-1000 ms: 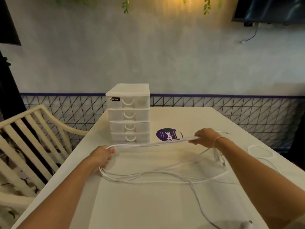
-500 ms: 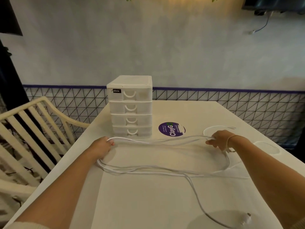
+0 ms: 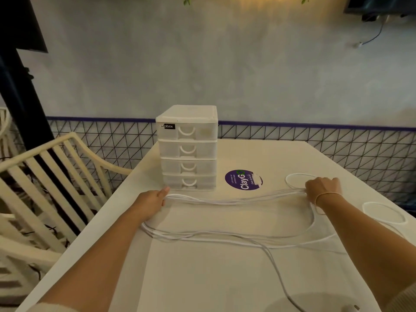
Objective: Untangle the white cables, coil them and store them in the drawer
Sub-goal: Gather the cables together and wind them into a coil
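Observation:
A long white cable [image 3: 236, 201] lies in wide flat loops across the white table [image 3: 225, 278]. My left hand [image 3: 151, 202] grips the loops' left end, just in front of the white four-drawer unit [image 3: 187, 147], whose drawers are all closed. My right hand [image 3: 322, 188] grips the loops' right end. One strand runs off toward the near edge, where a plug [image 3: 351, 308] shows. Two small coiled white cables rest on the table: one [image 3: 297, 176] behind my right hand, another [image 3: 385, 212] at the far right.
A round purple sticker [image 3: 243, 180] is on the table right of the drawer unit. A cream slatted chair [image 3: 51, 176] stands at the table's left side. A wall with a wire grid panel [image 3: 315, 143] runs behind the table.
My right hand has moved to the right, stretching the loops wider and flatter on the table. My left hand stayed near the drawer unit.

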